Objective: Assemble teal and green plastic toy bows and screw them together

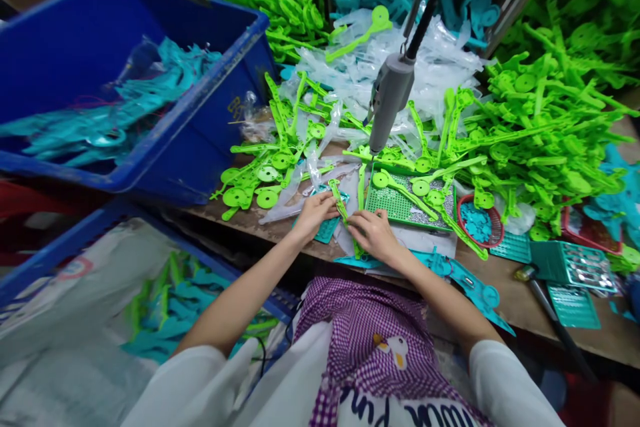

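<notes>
Between my hands, at the table's front edge, is a long lime-green plastic part (339, 201) with a rounded upper end. My left hand (316, 215) pinches it from the left side. My right hand (376, 233) has its fingers closed at the part's lower end; what else those fingers may hold is hidden. Beneath my left hand lies a teal perforated tray (326, 230). A grey electric screwdriver (393, 97) hangs above and beyond my right hand, its tip pointing down. A green perforated tray (395, 205) of small metal pieces sits right of it, with green parts across it.
A blue bin (200, 113) of teal parts stands at the left. Green parts (545, 133) are heaped at the right, clear plastic pieces (430, 60) at the back. A red basket (495, 223) holds small teal pieces. A hammer-like tool (545, 300) overhangs the front edge.
</notes>
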Demonstrator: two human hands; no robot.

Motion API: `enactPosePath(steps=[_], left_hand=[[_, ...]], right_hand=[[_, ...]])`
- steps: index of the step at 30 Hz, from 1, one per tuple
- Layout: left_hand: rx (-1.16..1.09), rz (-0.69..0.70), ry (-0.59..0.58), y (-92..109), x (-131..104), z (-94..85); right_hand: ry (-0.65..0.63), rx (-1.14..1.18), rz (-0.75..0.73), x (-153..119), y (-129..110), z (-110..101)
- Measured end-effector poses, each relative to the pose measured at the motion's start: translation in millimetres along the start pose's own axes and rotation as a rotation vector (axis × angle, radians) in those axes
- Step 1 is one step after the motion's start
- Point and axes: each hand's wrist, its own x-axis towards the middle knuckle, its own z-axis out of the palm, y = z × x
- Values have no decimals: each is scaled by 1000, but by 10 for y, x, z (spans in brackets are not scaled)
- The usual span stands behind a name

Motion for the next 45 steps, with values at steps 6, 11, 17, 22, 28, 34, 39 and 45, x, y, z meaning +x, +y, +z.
enactPosePath(steps=[6,11,17,22,28,34,39,45], left_hand=[[-48,-16,-34,13,28,-24],[-59,-62,-22,28,49,-27],[-62,-64,-48,11,77,-53],[-44,-45,-70,-48,118,-84],[-24,-11,-101,-66,126,-101],[32,24,-53,-103,144,-57],[62,47,-28,-144,167,-37],[65,71,1,-147,167,-15]], right_hand=[[-27,-97,15,490,-26,-110],[-211,-205,20,834,30,-119],[-340,-364,-152,899,119,-166],[-396,-444,-296,1008,160,-166],[-388,-316,-260,1027,199,-192],[-307,-41,-173,984,289,-178],[-328,-65,-179,974,269,-173],[-325,-131,-152,991,231,-124]])
